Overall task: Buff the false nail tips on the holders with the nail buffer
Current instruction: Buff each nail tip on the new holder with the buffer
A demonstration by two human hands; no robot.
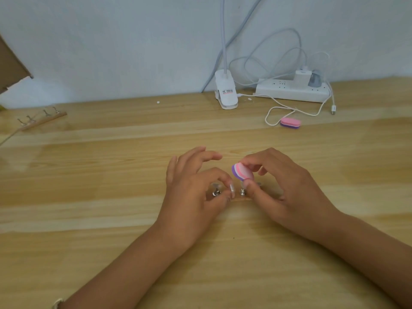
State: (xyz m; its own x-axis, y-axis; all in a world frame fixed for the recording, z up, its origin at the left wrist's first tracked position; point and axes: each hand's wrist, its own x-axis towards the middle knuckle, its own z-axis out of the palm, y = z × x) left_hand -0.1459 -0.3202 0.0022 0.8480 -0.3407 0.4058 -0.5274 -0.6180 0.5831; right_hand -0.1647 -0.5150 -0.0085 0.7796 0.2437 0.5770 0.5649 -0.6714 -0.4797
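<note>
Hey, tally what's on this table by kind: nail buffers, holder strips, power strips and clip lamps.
Nail buffers: 2 (held buffer in the right hand, spare buffer)
Holder strips: 2 (near strip, far strip)
Power strip: 1
Clip lamp: 1
Total: 6

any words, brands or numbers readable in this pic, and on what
Sticker on the clip lamp: dark print above a red line, too blurred to read.
Power strip: no legible marking.
Nail buffer and spare buffer: no print visible.
</note>
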